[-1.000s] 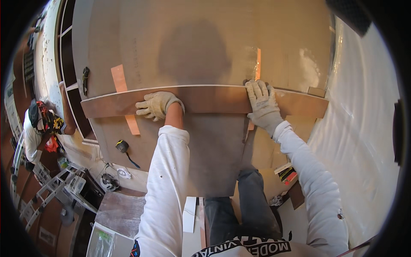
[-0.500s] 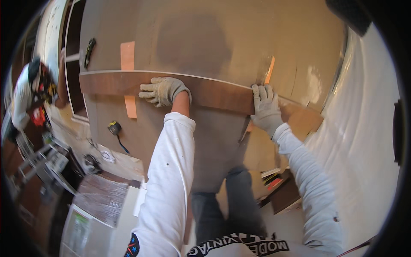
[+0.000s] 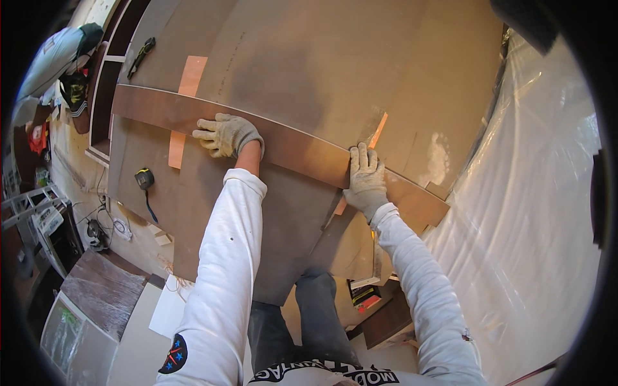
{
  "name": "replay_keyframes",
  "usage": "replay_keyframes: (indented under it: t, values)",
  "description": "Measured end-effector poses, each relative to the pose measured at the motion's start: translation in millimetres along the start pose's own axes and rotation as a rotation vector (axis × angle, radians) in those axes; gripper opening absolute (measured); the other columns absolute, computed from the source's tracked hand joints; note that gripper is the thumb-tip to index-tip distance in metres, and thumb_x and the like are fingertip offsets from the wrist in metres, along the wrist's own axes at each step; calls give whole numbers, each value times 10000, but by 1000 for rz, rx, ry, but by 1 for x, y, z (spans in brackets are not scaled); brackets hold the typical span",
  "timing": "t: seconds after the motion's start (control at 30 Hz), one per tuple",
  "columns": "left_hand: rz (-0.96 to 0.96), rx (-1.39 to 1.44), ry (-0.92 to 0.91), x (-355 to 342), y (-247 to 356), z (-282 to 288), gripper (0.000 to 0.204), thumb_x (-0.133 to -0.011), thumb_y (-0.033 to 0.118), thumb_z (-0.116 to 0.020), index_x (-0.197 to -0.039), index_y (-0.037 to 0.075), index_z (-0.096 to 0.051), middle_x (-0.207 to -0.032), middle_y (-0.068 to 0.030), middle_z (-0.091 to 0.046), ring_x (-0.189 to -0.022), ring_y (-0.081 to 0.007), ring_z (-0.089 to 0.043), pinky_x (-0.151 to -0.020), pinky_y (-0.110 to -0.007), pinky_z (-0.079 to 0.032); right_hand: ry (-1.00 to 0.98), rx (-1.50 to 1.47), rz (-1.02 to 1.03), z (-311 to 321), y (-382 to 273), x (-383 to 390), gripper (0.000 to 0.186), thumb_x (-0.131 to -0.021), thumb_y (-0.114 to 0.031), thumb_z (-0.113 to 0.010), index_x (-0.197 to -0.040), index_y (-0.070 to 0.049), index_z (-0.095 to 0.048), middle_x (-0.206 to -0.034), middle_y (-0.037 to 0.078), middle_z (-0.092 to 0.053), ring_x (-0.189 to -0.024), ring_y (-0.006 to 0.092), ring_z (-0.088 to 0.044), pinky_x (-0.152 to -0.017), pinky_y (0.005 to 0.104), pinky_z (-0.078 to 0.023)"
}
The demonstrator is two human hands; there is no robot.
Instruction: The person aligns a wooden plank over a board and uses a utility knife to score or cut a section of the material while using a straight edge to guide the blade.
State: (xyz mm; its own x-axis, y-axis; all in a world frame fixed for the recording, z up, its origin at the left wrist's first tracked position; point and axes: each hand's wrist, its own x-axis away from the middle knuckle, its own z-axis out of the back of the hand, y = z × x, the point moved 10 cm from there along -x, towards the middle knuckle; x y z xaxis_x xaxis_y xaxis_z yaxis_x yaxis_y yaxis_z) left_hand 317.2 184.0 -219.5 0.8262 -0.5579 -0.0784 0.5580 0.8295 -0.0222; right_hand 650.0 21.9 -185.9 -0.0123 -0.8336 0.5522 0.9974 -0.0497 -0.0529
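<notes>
1. The bench (image 3: 360,77) is spreading broadly toward twelve o'clock, its brown surface running well past the far edge of the long brown board (image 3: 302,151).
2. Plastic sheeting (image 3: 515,193) is bordering the bench from one to four o'clock — the board's right end is stopping just beside it, slightly past three.
3. The board's left end is reaching ten o'clock, near a dark, open-fronted shelf frame (image 3: 106,90).
4. A cutter knife (image 3: 140,59) is lying beyond the board, between ten and eleven; a tape measure (image 3: 144,178) is lying on the near side, at nine. Neither is touching the board.
5. The person's legs (image 3: 318,312) are standing at six o'clock, by the bench's near edge.
6. The board is slanting beneath both hands, crossing over orange strips (image 3: 192,75).
7. The gloved left hand (image 3: 226,135), at ten o'clock, is resting flat with fingers slightly parted, overlapping the board's near edge.
8. The gloved right hand (image 3: 367,182), between two and three, is laying straight fingers across the board toward its far edge — whether they are gripping it, I cannot tell.
</notes>
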Motion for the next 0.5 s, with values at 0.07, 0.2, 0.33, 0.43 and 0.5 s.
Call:
replay_keyframes:
  t: [0.07,0.2,0.33,0.43,0.5]
  values:
    - [10,-6,13,-5,0,-2,558,-1065,438,-431,-1547,159,-399,-1637,-149,-344,-1347,-324,-513,-1016,-477,-423,9,-7,1,3,0,-1,1062,-671,-352,-854,-1544,-12,-351,-1582,173,-369,-1402,348,-390,-1121,490,-363]
    - [-3,26,-7,-1,-1,-2,548,-1058,434,-441,-1533,164,-412,-1634,-146,-349,-1323,-327,-527,-1008,-478,-423,-18,8,-13,3,0,1,1040,-676,-320,-842,-1539,-13,-349,-1573,167,-371,-1390,344,-396,-1094,480,-377]
    - [-2,34,14,-11,-6,-4,553,-1052,432,-451,-1535,168,-410,-1631,-143,-353,-1321,-329,-525,-1006,-478,-423,-56,-34,-16,5,-7,-1,1048,-669,-303,-843,-1537,-4,-339,-1588,182,-354,-1421,357,-372,-1104,484,-367]
    - [-19,16,70,-19,-7,-2,533,-1051,440,-439,-1512,174,-427,-1619,-151,-365,-1273,-333,-549,-991,-488,-431,-11,-52,-3,9,-15,-1,1002,-684,-274,-817,-1526,1,-350,-1585,196,-359,-1425,374,-371,-1105,487,-368]
    - [-11,-18,58,-16,-7,-3,500,-1051,447,-428,-1469,175,-455,-1584,-154,-394,-1221,-340,-572,-966,-502,-445,41,-38,-3,7,-14,2,935,-710,-244,-778,-1514,5,-371,-1565,207,-384,-1404,387,-396,-1092,496,-378]
